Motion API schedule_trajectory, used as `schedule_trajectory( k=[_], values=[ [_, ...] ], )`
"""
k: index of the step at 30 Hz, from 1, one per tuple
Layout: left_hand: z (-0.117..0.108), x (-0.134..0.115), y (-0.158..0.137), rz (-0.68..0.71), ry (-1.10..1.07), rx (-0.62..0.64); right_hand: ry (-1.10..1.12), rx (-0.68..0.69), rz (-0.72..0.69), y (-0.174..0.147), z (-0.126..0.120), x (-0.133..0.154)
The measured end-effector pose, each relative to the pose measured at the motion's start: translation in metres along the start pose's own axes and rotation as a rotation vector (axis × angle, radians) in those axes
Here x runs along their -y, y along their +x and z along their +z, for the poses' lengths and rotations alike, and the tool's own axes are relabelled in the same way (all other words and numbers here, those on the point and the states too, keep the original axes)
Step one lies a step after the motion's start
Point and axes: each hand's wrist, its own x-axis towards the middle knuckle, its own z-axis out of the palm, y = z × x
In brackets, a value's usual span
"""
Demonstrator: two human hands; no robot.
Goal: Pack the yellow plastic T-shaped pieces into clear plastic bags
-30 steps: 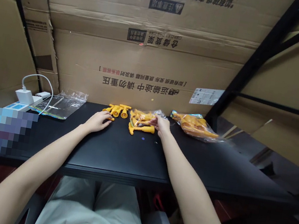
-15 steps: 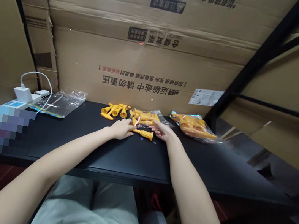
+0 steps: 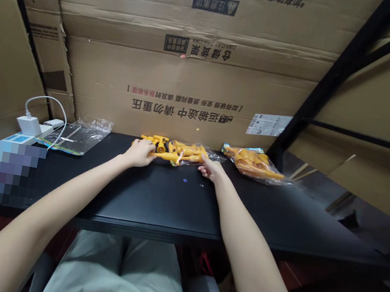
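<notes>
My left hand (image 3: 140, 152) is closed on a yellow plastic piece (image 3: 166, 156), whose long, ribbed end points right. More loose yellow pieces (image 3: 160, 146) lie just behind that hand, partly covered by it. To their right is a clear plastic bag (image 3: 218, 157) with several yellow pieces (image 3: 190, 151) in it. My right hand (image 3: 210, 168) is at the front right of this bag, fingers curled and thumb against its edge. The fingertips are too small to show exactly what they pinch.
Another clear bag of yellow pieces (image 3: 254, 164) lies to the right. A flattened clear package (image 3: 83, 136), a white charger (image 3: 28, 125) with its cable and a power strip (image 3: 21, 138) are on the left. Cardboard (image 3: 192, 75) walls the black table (image 3: 162, 205).
My left hand has moved left and back with the yellow piece, toward the loose pieces. My right hand stays by the bag, its fingers more curled.
</notes>
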Motion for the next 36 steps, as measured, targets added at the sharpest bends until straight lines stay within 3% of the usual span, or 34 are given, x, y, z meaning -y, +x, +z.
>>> schedule_trajectory(
  k=[7,13,20,28,36],
  values=[
    [-0.003,0.053,0.019,-0.615,-0.078,-0.118,0.063,0.016,0.006,0.008,-0.002,-0.001],
    [0.023,0.079,0.033,-0.908,-0.19,-0.092,0.134,0.041,-0.007,0.02,-0.001,-0.003],
    [0.043,0.075,0.038,-0.821,-0.129,-0.1,0.301,-0.08,-0.136,0.032,0.003,-0.001],
    [0.047,0.082,0.032,-0.624,-0.145,0.006,0.633,-0.209,-0.087,0.032,-0.01,0.0],
    [0.039,0.104,0.015,-0.299,-0.427,0.184,0.661,-0.124,-0.119,0.039,0.004,-0.003]
  ],
)
